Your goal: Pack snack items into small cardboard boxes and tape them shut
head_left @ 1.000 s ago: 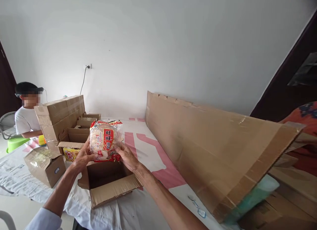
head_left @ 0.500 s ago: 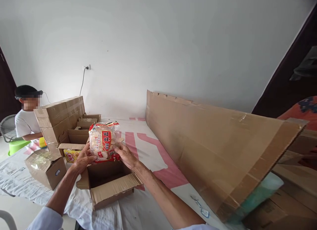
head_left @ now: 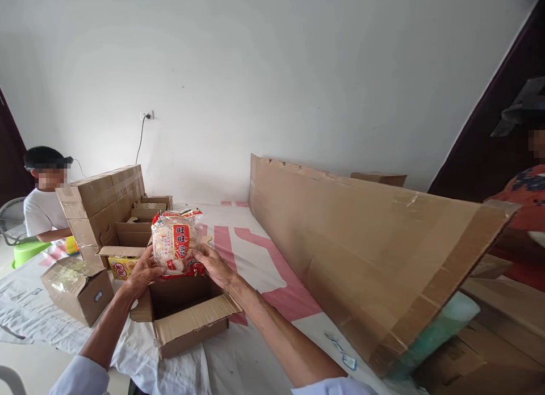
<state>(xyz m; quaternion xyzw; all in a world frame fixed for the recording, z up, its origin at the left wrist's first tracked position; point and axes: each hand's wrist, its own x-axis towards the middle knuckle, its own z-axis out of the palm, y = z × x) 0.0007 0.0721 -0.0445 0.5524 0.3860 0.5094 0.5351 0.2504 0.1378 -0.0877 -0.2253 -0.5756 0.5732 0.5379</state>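
Note:
A red and clear plastic bag of rice crackers (head_left: 175,244) is held upright between both hands. My left hand (head_left: 146,271) grips its lower left side, and my right hand (head_left: 213,263) grips its lower right, thumb on the front. Just below and in front of the bag, an open cardboard box (head_left: 193,321) stands on the cloth-covered table with its near flap folded outward. Its inside is dark, and the bag and hands cover its far edge. Behind my left hand, a yellow snack box (head_left: 122,267) sits beside an open carton (head_left: 131,236).
A closed carton (head_left: 79,290) stands at the left, before stacked cartons (head_left: 100,205). A long cardboard panel (head_left: 361,253) runs along the table's right side. One person (head_left: 46,196) is at the far left, another (head_left: 525,225) at the right behind the panel.
Both hands and the cracker bag have barely moved. A carton top now shows above the panel's far edge, and more of the person at the right is in view.

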